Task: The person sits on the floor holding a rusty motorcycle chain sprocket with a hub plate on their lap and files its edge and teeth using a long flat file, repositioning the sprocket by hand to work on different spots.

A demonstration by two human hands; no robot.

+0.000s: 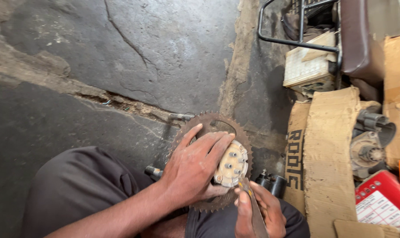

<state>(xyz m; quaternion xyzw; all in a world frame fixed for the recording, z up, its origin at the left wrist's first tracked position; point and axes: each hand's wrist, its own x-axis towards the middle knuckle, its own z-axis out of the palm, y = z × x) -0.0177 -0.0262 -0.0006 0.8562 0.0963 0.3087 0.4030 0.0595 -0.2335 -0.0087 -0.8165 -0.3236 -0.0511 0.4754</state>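
Note:
A rusty toothed sprocket (208, 120) rests on my lap, with a pale round hub (231, 164) bolted at its middle. My left hand (193, 169) lies flat over the sprocket and grips it, fingers reaching the hub. My right hand (259, 213), at the bottom edge, holds a flat metal tool (252, 207) whose tip touches the hub's lower rim. A bolt end (153, 172) sticks out beside my left wrist.
Cracked concrete floor (120, 53) spreads to the left and ahead. Torn cardboard (330, 150), a grey motor part (367, 147), a red box (383, 200) and a black metal frame (297, 31) crowd the right side. A dark cylinder (270, 181) sits near my right hand.

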